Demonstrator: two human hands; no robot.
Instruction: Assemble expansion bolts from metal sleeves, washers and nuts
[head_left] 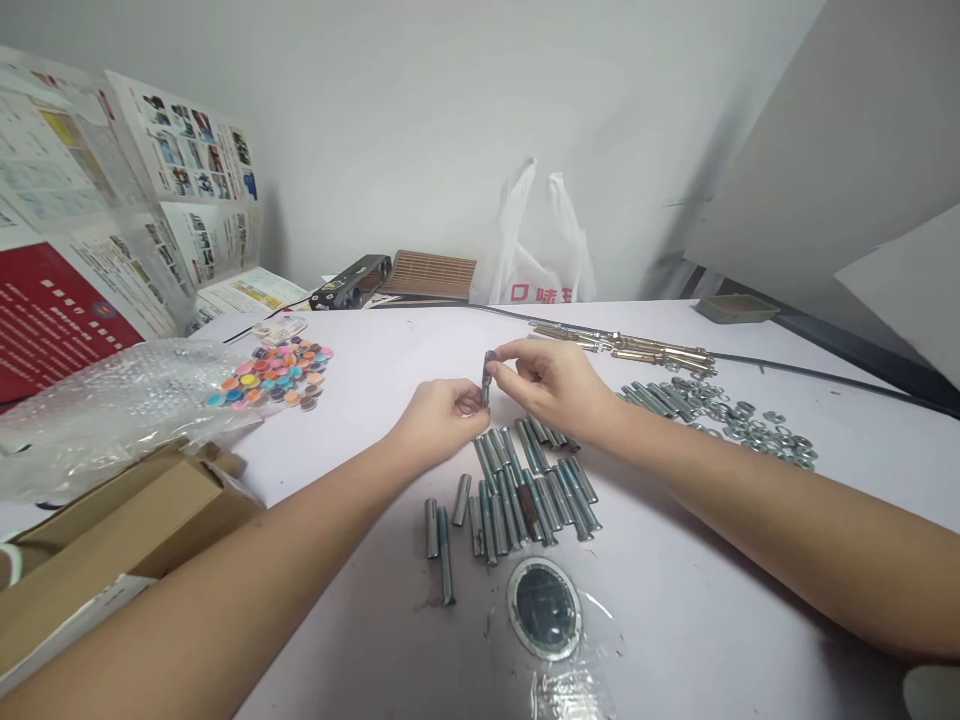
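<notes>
A small dark-silver bolt point(487, 376) stands upright between my two hands above the table. My left hand point(448, 412) is closed around its lower end, with the fingers partly hidden. My right hand point(553, 378) pinches its upper end between thumb and fingers; whether a separate nut sits there is too small to tell. Just below both hands lie several silver metal sleeves and flared bolts point(501, 510) in loose rows, and one dark brown piece point(529, 508) is among them. To the right of my right hand are loose nuts and washers point(757, 430) beside more silver sleeves point(660, 400).
Brass-coloured bolts point(652, 352) lie at the back right, near a black cable and a shallow tray point(736, 308). Coloured discs point(277, 373), bubble wrap point(127, 410) and a cardboard box point(142, 540) occupy the left. A round dark disc point(544, 608) lies in front.
</notes>
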